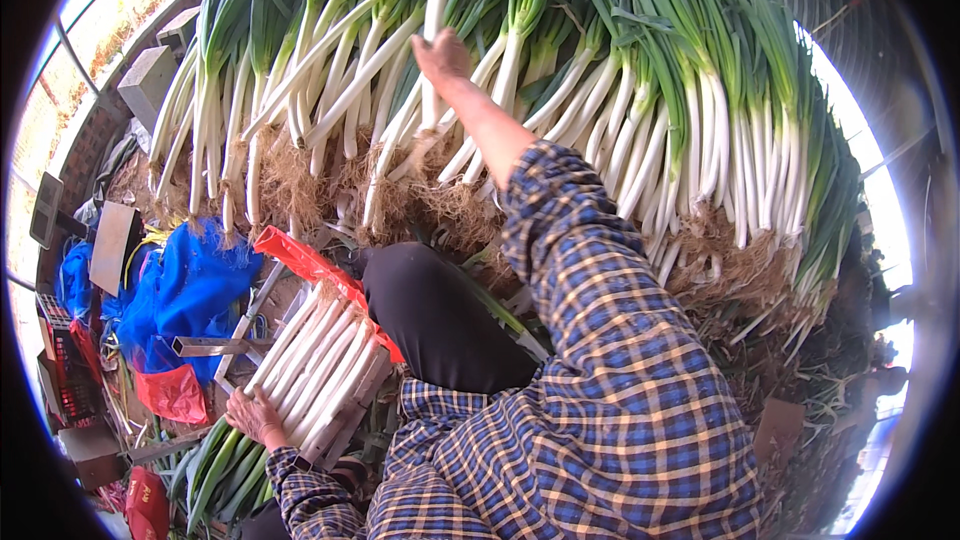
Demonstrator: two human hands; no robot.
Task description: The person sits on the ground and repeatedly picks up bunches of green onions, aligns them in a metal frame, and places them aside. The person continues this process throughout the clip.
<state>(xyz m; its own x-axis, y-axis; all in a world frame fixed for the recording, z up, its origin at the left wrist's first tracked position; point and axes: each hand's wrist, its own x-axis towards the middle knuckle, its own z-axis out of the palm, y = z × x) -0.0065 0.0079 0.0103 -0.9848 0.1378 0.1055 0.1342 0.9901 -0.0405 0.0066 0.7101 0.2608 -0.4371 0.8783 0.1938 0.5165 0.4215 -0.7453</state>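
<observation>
A long heap of green onions with white stalks and brown roots (701,112) spans the top of the view. My right hand (444,60) is closed around the white stalk of one thick green onion (430,101), over the heap. Lower left, a row of trimmed green onions (315,367) lies side by side on a metal and wood rack (352,412), root ends towards a red plastic sheet (311,266). My left hand (255,414) rests on these stalks near their green leaves, fingers spread; a grip is not clear.
Blue netting or sheeting (187,292) lies left of the rack, beside a red plastic piece (172,394). Farther left stand a dark crate (71,382) and a cardboard piece (112,247). Concrete blocks (148,82) line the brick wall. My knee is between rack and heap.
</observation>
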